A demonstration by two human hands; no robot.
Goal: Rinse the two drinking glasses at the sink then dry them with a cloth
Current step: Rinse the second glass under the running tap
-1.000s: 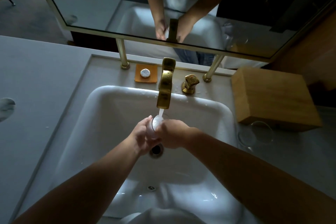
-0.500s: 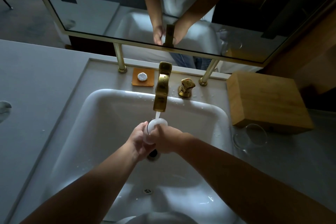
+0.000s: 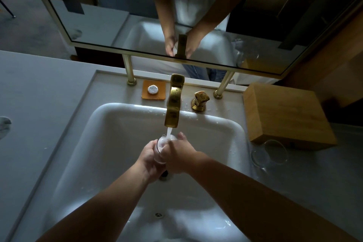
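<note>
A clear drinking glass [image 3: 161, 146] stands upright under the gold faucet [image 3: 173, 102], over the white sink [image 3: 125, 129]. Water runs from the spout into the glass, which is full and frothy. My left hand [image 3: 148, 160] grips its left side. My right hand [image 3: 177, 154] wraps its right side, thumb up by the rim. A second clear glass [image 3: 270, 154] lies on its side on the grey counter to the right of the sink, against a wooden box [image 3: 284, 116]. No cloth is in view.
A gold tap handle [image 3: 200, 100] sits right of the faucet. An orange soap dish with a small round soap [image 3: 153, 90] is behind the sink on the left. A framed mirror [image 3: 137, 15] on gold posts hangs over the back edge. Grey counter [image 3: 39, 108] extends left.
The view has tilted slightly, so the sink sits lower in frame. Both hands still hold the glass under the stream. My right thumb now shows above the rim.
</note>
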